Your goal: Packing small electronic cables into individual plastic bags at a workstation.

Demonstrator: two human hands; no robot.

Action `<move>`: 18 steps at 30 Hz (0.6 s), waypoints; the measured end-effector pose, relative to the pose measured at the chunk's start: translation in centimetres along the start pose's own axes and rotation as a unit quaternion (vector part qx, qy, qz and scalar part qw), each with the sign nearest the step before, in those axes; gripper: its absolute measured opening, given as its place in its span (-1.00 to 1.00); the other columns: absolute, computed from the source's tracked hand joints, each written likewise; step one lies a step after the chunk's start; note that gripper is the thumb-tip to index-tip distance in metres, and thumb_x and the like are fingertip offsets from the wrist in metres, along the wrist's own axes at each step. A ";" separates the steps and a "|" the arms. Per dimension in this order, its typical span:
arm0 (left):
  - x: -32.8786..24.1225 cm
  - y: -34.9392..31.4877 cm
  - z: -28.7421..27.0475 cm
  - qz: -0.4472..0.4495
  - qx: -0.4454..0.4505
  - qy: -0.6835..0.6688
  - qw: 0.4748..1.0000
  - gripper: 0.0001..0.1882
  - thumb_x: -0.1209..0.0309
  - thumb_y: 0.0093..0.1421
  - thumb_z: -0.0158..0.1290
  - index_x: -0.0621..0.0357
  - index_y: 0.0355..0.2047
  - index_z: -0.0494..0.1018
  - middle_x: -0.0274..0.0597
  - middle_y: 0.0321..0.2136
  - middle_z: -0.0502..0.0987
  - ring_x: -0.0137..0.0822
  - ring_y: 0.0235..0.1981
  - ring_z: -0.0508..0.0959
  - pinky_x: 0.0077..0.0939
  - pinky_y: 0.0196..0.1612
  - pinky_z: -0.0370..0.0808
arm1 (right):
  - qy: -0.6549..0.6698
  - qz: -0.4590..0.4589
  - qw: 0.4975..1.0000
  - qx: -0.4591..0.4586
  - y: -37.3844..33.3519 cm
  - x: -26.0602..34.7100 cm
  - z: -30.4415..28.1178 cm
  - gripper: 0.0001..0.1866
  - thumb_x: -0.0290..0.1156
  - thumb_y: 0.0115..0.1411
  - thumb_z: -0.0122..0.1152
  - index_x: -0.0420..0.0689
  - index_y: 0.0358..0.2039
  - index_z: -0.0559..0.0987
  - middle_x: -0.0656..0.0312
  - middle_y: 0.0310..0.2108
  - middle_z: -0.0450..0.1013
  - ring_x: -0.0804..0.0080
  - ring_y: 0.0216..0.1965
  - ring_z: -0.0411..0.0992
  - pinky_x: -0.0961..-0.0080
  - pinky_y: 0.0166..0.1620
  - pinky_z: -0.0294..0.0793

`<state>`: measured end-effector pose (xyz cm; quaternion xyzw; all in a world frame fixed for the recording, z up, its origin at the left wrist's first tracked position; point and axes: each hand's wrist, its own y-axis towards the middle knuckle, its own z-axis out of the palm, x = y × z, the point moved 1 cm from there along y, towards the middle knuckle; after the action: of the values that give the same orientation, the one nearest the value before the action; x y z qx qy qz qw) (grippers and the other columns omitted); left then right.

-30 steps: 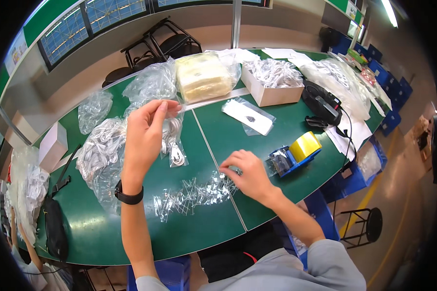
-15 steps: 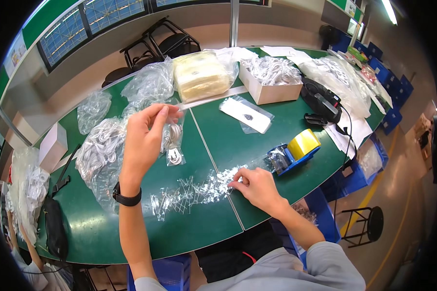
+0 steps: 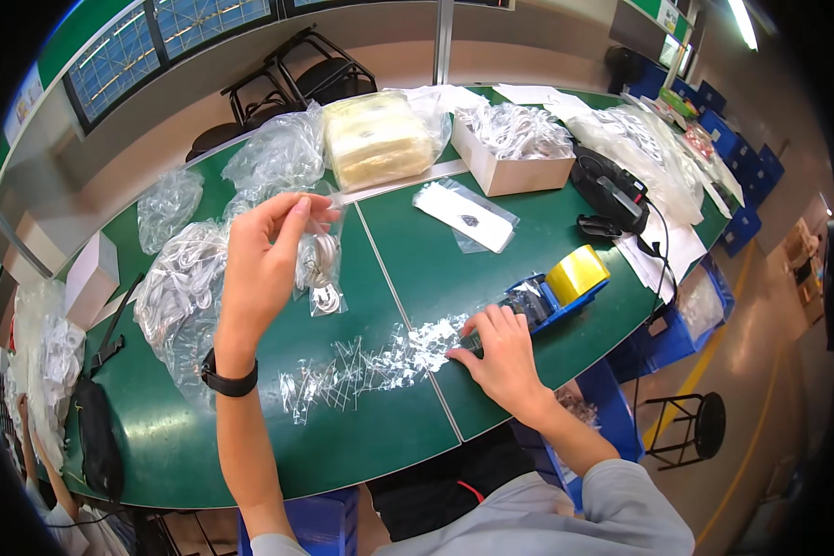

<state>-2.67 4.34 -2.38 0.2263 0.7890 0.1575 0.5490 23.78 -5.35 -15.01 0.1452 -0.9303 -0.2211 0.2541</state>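
Observation:
My raised left hand (image 3: 264,264) pinches the top of a small clear plastic bag (image 3: 319,269), with a coiled white cable (image 3: 324,295) inside. The bag hangs just right of the hand. Over the table, my right hand (image 3: 508,363) is open, thumb and fingers apart. It is beside the right end of a long strip of shiny clear tape and white scraps (image 3: 380,366), and I cannot tell whether the fingertips touch it. Close beyond this hand is a blue tape dispenser (image 3: 558,302) with a yellow roll (image 3: 578,273).
A heap of bagged white cables (image 3: 183,287) lies at the left. Along the back are a yellowish wrapped bundle (image 3: 380,139) and a carton of cables (image 3: 528,174). A flat white packet (image 3: 466,218) lies mid-table; a black device (image 3: 612,188) with a cord is at the right.
My right hand's thumb and fingers have spread apart from a near pinch, and it has shifted slightly toward the dispenser. My left hand still holds the bag. The whole view has shifted slightly.

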 end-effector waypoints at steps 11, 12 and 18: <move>-0.5 -0.1 -0.1 -0.006 0.002 0.003 1.000 -0.72 0.45 0.36 -0.11 0.44 -0.21 0.53 -0.10 -0.35 0.66 -0.42 -0.31 0.59 -0.56 -0.16 0.48 | -0.078 0.078 0.994 0.003 -0.8 1.1 0.1 -0.47 -0.26 -0.05 0.48 -0.14 -0.11 0.44 0.02 -0.04 0.28 0.01 0.10 0.19 0.09 0.14 0.13; -0.5 -0.1 0.0 -0.006 0.002 0.006 1.000 -0.72 0.45 0.36 -0.11 0.45 -0.21 0.53 -0.10 -0.35 0.66 -0.42 -0.31 0.59 -0.56 -0.15 0.48 | -0.092 0.059 0.994 -0.017 -1.0 1.1 0.2 -0.47 -0.28 -0.03 0.46 -0.15 -0.08 0.44 -0.02 0.03 0.25 -0.05 0.19 0.12 -0.03 0.23 0.01; -0.6 -0.3 0.1 -0.005 -0.001 0.008 1.000 -0.72 0.45 0.37 -0.12 0.45 -0.22 0.53 -0.10 -0.35 0.66 -0.42 -0.30 0.59 -0.56 -0.14 0.48 | -0.057 0.035 0.997 -0.048 -2.0 0.1 0.4 -0.60 -0.42 0.04 0.38 -0.15 -0.11 0.47 -0.02 0.16 0.22 -0.10 0.33 0.02 -0.25 0.35 -0.27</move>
<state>-2.41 3.77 -2.09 0.2205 0.7942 0.1579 0.5437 23.84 -7.02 -16.25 0.0878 -0.9362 -0.2641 0.2148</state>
